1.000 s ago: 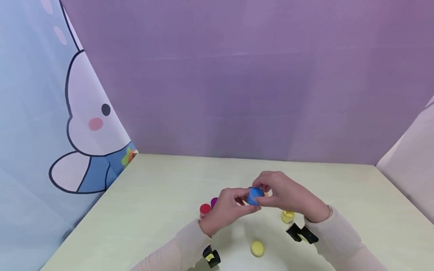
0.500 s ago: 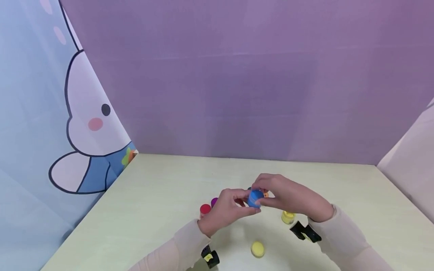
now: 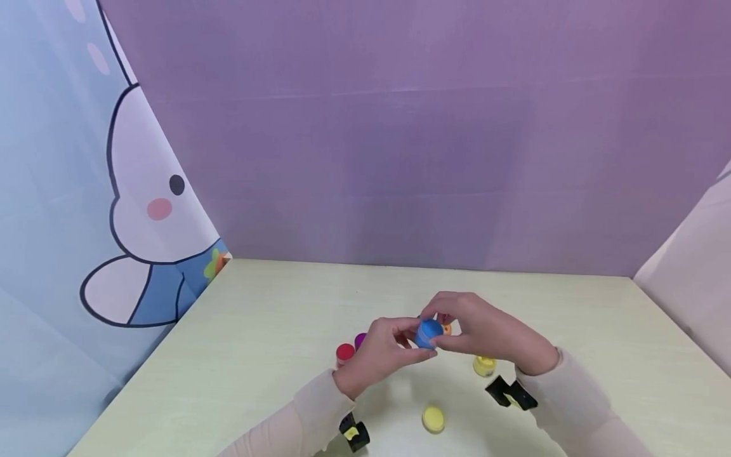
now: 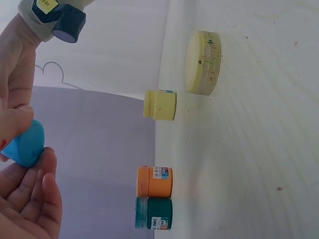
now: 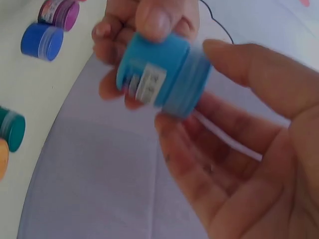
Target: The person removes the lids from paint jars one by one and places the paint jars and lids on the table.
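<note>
In the head view, a small light blue paint jar is held up above the table between both hands. My left hand grips its body from the left, thumb below. From the right, my right hand pinches the jar's ridged lid end between thumb and fingers. A white label on the blue jar faces the right wrist camera, where the lid end looks translucent and blurred. In the left wrist view, the fingers of my left hand lie under the jar, while the right thumb covers part of it.
A yellow round lid lies near the front, with a yellow jar behind it. Red and purple jars stand at left. Orange and green jars stand together; a dark blue jar is beside the purple one.
The right hand shifted slightly right and its fingers changed position around the lid, then it moved slightly back left. The blue jar's tilt changed a little. The left hand stayed almost still.
</note>
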{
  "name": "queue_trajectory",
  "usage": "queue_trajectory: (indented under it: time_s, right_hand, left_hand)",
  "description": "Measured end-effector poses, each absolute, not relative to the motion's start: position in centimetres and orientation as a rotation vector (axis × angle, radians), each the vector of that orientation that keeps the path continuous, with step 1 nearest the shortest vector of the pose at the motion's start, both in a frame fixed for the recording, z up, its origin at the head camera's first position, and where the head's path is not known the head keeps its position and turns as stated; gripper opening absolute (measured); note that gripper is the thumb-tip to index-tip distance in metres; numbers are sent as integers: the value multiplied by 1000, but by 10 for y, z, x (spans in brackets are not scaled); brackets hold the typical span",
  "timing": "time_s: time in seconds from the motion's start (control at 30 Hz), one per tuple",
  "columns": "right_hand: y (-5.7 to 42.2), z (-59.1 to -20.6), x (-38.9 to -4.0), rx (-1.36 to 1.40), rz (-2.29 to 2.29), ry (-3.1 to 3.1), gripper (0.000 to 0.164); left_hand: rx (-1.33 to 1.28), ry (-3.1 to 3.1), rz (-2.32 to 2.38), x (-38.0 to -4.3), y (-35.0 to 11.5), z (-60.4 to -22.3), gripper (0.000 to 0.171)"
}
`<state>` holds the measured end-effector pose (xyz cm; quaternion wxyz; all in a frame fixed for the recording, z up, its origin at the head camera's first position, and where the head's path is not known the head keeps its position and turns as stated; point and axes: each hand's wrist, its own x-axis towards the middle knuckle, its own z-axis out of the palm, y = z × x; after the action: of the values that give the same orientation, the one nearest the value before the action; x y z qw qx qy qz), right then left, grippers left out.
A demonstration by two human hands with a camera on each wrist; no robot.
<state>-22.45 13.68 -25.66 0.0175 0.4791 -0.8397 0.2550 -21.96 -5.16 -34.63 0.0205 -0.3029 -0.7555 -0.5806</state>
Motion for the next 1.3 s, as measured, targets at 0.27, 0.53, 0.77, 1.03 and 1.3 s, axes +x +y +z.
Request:
queue_trajectory:
  time_s: [0.27,0.53,0.77,1.03,1.3]
  right_hand:
    - [130,-263,-216,1157,852,-2702,27]
    - [125,-262,-211,1062,870,-2732,23]
    - [126,-262,-211,1051,898,-2756,21]
    - [129,-262,-210,1154,828,-2710,17]
    - [131,-262,-211,1232,768,-2659,19]
  left_hand:
    - [-874,-2359,-1781,-220,-50,-347,31]
    - [-858,-2352,-1783,-219,-50,-345,30]
    - [-869,-2363,-1792,-219,-49,-346,29]
    - [-880,-2360,-1827,-216,-49,-344,28]
    - [-905,-2342,-1823,-217,-49,-344,29]
